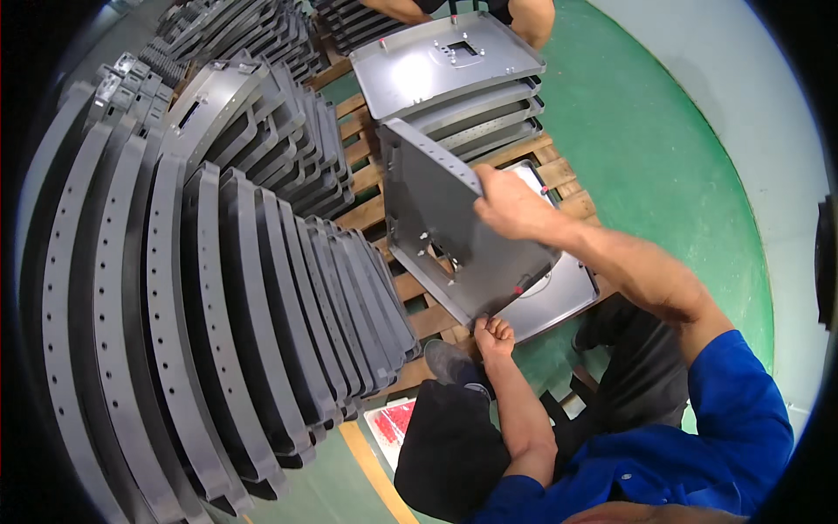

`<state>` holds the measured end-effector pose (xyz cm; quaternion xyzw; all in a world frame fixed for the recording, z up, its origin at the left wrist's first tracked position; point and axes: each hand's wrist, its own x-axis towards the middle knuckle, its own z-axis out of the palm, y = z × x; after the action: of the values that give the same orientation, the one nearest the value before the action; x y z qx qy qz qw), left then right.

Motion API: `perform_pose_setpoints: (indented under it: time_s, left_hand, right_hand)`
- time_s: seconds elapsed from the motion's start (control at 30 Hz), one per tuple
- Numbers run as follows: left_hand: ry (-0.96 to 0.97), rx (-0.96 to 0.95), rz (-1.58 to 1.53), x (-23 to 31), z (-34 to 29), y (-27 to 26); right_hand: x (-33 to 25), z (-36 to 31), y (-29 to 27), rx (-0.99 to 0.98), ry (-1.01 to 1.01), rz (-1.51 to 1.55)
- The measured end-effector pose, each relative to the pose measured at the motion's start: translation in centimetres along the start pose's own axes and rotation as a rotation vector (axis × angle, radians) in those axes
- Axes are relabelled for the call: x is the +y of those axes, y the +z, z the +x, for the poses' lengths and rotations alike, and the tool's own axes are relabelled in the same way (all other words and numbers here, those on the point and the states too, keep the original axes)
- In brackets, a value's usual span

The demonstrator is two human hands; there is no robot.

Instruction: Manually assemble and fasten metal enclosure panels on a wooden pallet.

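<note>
A grey sheet-metal panel (pixel 458 210) with folded edges stands tilted on its side. My right hand (pixel 515 203) is closed over its upper folded edge, thumb and fingers around the rim. Lower down, my left hand (pixel 495 336) pinches the panel's near bottom corner. Small studs and a cutout show on the panel's inner face, along with a red cap near its right edge. Beneath and to the right, another metal panel (pixel 567 301) lies flat on a wooden pallet (pixel 428 321), partly hidden by the raised one and my right arm.
Long rows of grey bent-metal panels (pixel 253 306) stand close at the left. A stack of flat panels (pixel 445 65) sits farther back on the pallet. At the top, another person's arm (pixel 531 19) reaches in. Green floor (pixel 663 148) and a pale wall lie to the right.
</note>
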<state>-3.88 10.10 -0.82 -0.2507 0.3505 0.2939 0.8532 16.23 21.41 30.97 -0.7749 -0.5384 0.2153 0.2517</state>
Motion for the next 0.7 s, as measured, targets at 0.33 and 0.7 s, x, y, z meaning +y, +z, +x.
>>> perform_pose_setpoints:
  time_s: [0.33,0.7]
  left_hand:
    - [0.348,0.357,0.340,-6.0,0.2,0.5]
    - [0.610,0.601,0.581,-6.5,1.3,-0.7]
  right_hand:
    - [21.5,-3.7,-2.2,0.136,0.142,0.085]
    - [36.8,-10.1,7.3,0.161,0.456,-0.044]
